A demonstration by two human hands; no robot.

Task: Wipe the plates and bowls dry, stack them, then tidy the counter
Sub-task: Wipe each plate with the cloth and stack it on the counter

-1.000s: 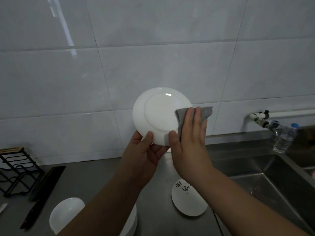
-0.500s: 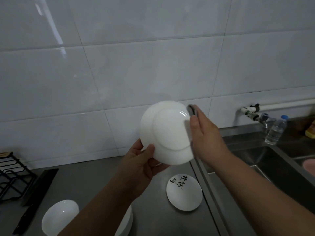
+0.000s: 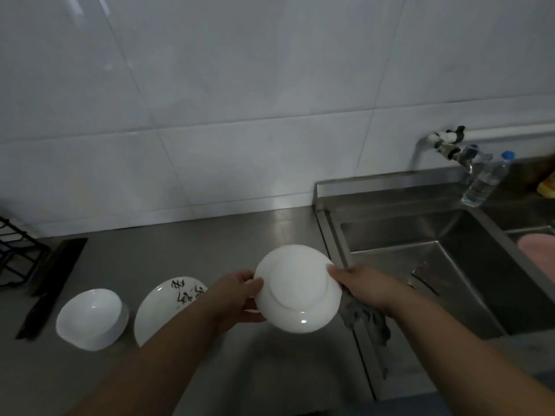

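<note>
Steel counter [image 3: 180, 250] ran under a white tiled wall, with the sink [image 3: 420, 235] at right. The white plate [image 3: 297, 289] was held above the counter near the sink edge, underside up. The left hand [image 3: 237, 298] gripped its left rim, thumb on top, and the right hand [image 3: 366, 286] pinched the right rim, with the grey cloth [image 3: 366, 322] hanging beneath it. On the counter at left sat 1 white bowl [image 3: 90, 319] and 1 patterned plate [image 3: 168, 304].
</note>
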